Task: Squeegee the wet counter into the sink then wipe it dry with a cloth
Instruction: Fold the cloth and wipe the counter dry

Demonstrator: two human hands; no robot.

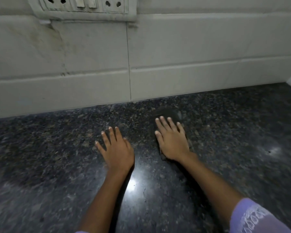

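Both palms flat: our right hand point(172, 142) presses the cloth point(168, 115), left hand point(117, 148) spread on counter point(225, 132); uneven pressure may leave streaks.

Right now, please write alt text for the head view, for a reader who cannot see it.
The right hand presses a dark cloth flat on a speckled dark granite counter, fingers straight. The left hand rests open on the counter beside it. A white tiled wall with a socket panel stands behind.
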